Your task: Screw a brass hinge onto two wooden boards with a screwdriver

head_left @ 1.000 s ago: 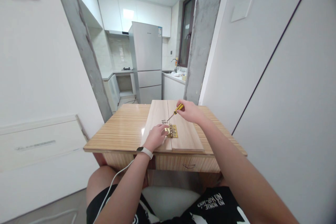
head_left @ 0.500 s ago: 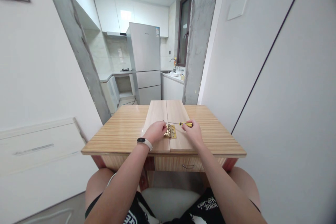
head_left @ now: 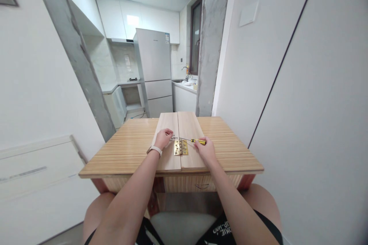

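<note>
Screwdriver (head_left: 198, 141): one, yellow-and-black handle, thin steel shaft. Lies level across the right one of two pale wooden planks (head_left: 192, 126) near the middle of the striped desk (head_left: 230, 149), tip at the seam just beyond the single flat brass hinge (head_left: 181, 147). Sits in the closed grip of the right hand (head_left: 204, 150). Was tilted and farther back a second ago. Left hand (head_left: 163, 138) now off the hinge, fingers curled by small silvery screws (head_left: 173, 137); grip impossible to tell.

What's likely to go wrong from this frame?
1. The screwdriver in the right hand lies nearly flat, tip toward the left hand: a slip might jab it.
2. No clamp shows on the two boards; they may drift apart under the hinge.
3. Small metal bits beside that hand could roll off.
</note>
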Tool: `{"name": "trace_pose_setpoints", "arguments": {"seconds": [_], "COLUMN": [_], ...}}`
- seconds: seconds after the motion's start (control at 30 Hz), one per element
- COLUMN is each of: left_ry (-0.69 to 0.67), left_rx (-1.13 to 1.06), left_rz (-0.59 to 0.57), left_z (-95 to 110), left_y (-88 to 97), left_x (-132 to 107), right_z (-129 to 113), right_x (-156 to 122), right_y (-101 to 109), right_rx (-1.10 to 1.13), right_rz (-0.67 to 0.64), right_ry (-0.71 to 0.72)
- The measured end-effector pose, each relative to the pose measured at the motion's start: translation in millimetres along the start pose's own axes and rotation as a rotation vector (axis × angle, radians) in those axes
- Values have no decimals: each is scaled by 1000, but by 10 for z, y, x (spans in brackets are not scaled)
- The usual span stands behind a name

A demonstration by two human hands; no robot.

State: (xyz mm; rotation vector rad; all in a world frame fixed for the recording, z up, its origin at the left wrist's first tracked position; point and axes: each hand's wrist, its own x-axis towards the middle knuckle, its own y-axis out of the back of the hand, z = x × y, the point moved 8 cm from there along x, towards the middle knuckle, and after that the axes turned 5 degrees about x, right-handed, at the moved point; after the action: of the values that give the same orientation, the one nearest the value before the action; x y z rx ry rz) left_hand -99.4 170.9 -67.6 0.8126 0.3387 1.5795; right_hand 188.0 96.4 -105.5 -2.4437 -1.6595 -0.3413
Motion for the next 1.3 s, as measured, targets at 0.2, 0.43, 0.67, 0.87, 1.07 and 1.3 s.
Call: {"name": "trace_pose_setpoints", "arguments": {"seconds": [0.2, 0.43, 0.67, 0.87, 1.07, 1.3], "left_ry": [12, -38, -157, -185, -145, -150], "left_rx": [84, 140, 103, 277, 427, 410], "left_rz": [-11, -6, -91, -129, -132, -114], "left_z": [-38, 60, 294, 468, 547, 549], "left_y": [-20, 80, 81, 58, -11, -13], "left_x": [10, -209, -759, -1000, -1056, -1121], "right_z": [-15, 56, 43, -106, -291, -720], "right_x": [-27, 1, 19, -30, -31, 8], "right_y": [0, -1, 35, 112, 101, -80], "right_rx": [4, 36, 209, 294, 268, 386], "right_rz": [-13, -11, 32, 102, 76, 42], "right_ry": [-25, -40, -38, 18, 86, 138]}}
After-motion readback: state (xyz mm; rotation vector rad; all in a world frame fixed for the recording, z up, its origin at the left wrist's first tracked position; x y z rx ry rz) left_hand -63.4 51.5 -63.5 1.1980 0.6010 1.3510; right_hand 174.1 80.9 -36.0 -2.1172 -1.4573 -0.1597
